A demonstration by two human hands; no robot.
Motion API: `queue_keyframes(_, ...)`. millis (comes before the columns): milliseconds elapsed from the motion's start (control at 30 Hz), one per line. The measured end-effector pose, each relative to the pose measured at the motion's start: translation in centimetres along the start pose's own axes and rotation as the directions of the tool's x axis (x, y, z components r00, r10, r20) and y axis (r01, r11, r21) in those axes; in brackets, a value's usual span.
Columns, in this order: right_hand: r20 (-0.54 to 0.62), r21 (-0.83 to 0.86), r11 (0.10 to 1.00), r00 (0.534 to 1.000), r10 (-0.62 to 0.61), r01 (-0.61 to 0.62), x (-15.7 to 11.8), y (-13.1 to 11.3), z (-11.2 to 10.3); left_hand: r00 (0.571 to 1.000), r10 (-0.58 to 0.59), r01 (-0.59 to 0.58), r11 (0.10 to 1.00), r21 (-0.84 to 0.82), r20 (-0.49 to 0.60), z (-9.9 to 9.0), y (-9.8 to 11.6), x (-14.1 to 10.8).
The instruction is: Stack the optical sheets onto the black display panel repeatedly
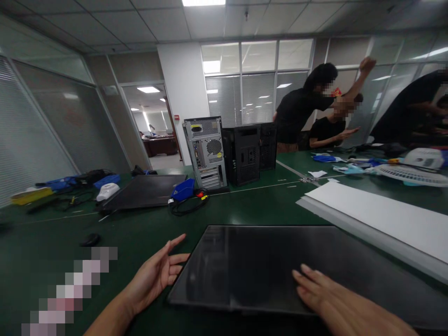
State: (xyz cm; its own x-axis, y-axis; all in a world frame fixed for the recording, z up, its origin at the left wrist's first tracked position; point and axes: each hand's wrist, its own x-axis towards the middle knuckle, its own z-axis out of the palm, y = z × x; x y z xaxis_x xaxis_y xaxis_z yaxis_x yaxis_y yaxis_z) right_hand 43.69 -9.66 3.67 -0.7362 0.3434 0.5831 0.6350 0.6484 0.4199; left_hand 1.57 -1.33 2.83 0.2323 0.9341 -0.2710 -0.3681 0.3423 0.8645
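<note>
A dark flat monitor panel (252, 266) lies screen up on the green table in front of me. Beside its left edge is my left hand (159, 266), palm turned inward, with fingers stretched out and apart; the fingertips reach the panel's edge, though I cannot tell whether they touch. My right hand (318, 289) rests flat on the screen, or just above it, with its fingers extended and nothing held. The panel's right end runs partly behind my right forearm.
Computer towers (206, 154) stand at the back middle. Left of them lies another dark panel (143, 189) near a blue object (184, 190) with cables. A mouse (90, 240) is at left, white boards (381, 219) at right. Several people (301, 112) are beyond the table.
</note>
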Motion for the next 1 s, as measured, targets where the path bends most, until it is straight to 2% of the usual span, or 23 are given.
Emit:
queue_keyframes(67,0.012,-0.048,0.993,0.994,-0.109,0.109,2.8,-1.7,1.1,0.999,-0.019,0.017,0.998,-0.065,-0.031,0.1,0.2,-0.4)
queue_keyframes(133,0.046,0.038,0.992,0.991,-0.124,0.123,5.2,-2.5,2.1,0.995,0.01,-0.018,0.997,-0.069,-0.103,-0.1,0.4,-0.7)
queue_keyframes(233,0.233,0.348,0.937,0.966,-0.113,0.025,7.4,-1.9,3.3,0.97,0.124,-0.127,0.992,-0.001,-0.207,-1.1,0.6,-0.7)
queue_keyframes(300,0.352,0.52,0.848,0.93,-0.106,-0.1,7.9,-0.1,4.4,0.951,0.184,-0.186,0.982,0.015,-0.249,-1.9,0.7,-0.5)
queue_keyframes(333,0.395,0.551,0.817,0.916,-0.074,-0.172,7.8,1.3,5.2,0.953,0.194,-0.198,0.98,0.003,-0.234,-2.1,0.7,-0.4)
queue_keyframes(400,0.429,0.479,0.813,0.896,0.111,-0.33,6.6,5.0,7.4,0.949,0.204,-0.211,0.978,-0.001,-0.24,-2.4,0.6,-0.1)
queue_keyframes(467,0.391,0.307,0.844,0.867,0.31,-0.44,3.9,9.9,10.3,0.951,0.212,-0.214,0.977,0.013,-0.225,-2.4,0.4,0.1)
queue_keyframes(567,0.209,-0.035,0.844,0.822,0.53,-0.536,-2.4,17.3,14.1,0.954,0.215,-0.211,0.977,0.043,-0.211,-2.3,0.2,0.7)
queue_keyframes(600,0.208,-0.119,0.828,0.802,0.56,-0.547,-4.7,19.3,14.9,0.952,0.212,-0.206,0.977,0.053,-0.219,-2.2,0.1,0.9)
queue_keyframes(667,0.25,-0.24,0.744,0.701,0.668,-0.624,-8.8,22.2,15.5,0.947,0.209,-0.197,0.978,0.07,-0.245,-2.3,0.0,1.4)
queue_keyframes(767,0.289,-0.335,0.632,0.563,0.774,-0.698,-12.0,23.8,15.1,0.937,0.213,-0.193,0.976,0.097,-0.278,-2.3,-0.2,1.9)
queue_keyframes(900,0.316,-0.385,0.492,0.39,0.865,-0.781,-12.0,23.1,15.2,0.903,0.262,-0.233,0.964,0.126,-0.341,-2.2,-0.2,2.3)
queue_keyframes(933,0.325,-0.389,0.478,0.369,0.871,-0.787,-11.7,22.8,15.3,0.891,0.272,-0.242,0.962,0.127,-0.363,-2.2,-0.2,2.5)
queue_keyframes(1000,0.34,-0.385,0.488,0.371,0.864,-0.783,-10.9,22.0,15.4,0.87,0.28,-0.251,0.96,0.123,-0.407,-2.4,-0.3,2.8)
